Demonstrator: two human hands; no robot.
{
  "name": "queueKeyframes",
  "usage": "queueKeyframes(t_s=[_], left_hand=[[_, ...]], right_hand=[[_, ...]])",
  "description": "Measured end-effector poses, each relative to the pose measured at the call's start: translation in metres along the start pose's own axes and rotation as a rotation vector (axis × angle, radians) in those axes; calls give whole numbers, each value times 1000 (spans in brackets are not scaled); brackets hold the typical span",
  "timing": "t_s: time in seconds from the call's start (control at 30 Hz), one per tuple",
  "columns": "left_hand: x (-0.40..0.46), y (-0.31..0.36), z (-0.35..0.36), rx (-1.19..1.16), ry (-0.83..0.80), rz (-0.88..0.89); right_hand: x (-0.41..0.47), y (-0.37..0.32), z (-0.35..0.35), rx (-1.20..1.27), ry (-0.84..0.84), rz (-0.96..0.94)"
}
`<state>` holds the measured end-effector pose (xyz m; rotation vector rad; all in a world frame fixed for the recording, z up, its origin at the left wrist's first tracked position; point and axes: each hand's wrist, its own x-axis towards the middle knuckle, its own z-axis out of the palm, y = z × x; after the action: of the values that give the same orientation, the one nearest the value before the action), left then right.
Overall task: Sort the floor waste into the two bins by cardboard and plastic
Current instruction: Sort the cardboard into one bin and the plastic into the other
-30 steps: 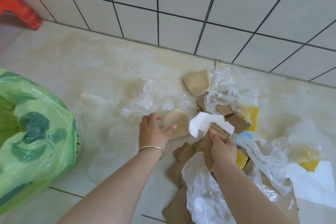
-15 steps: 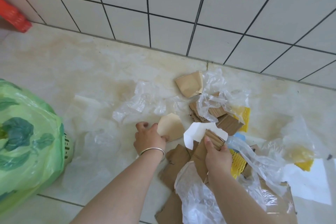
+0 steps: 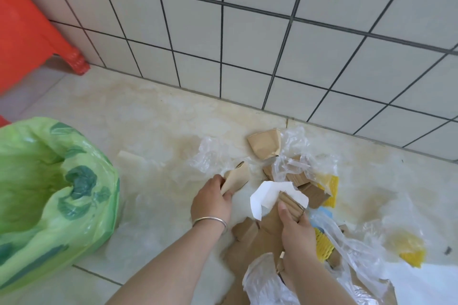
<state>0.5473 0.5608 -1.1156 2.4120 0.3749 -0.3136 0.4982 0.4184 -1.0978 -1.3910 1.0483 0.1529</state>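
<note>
I judge the sorting barely begun: my left hand [image 3: 213,199] grips a cardboard scrap [image 3: 236,177], my right hand [image 3: 296,228] grips corrugated cardboard [image 3: 290,204], most waste still littering the floor [image 3: 153,116] beside the green-lined bin [image 3: 49,195].

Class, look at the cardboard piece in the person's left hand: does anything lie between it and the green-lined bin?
Nothing solid does. The left hand grips the cardboard piece, and the green-lined bin stands open to its left. Between them is floor with only thin clear plastic film lying flat, which a lifted piece should pass over.
</note>
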Motion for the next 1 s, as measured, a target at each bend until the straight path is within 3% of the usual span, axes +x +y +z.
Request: queueKeyframes(t_s=[0.2,0.63,1.0], left_hand=[[-25,24,-56,-110,65,21],[-93,23,-202,-198,321,-50],[-117,-25,-267,-240,327,-28]], right_hand=[[-32,-39,15,114,-215,-21],[-138,-99,63,53,-523,-49],[-204,-95,108,36,-581,-114]])
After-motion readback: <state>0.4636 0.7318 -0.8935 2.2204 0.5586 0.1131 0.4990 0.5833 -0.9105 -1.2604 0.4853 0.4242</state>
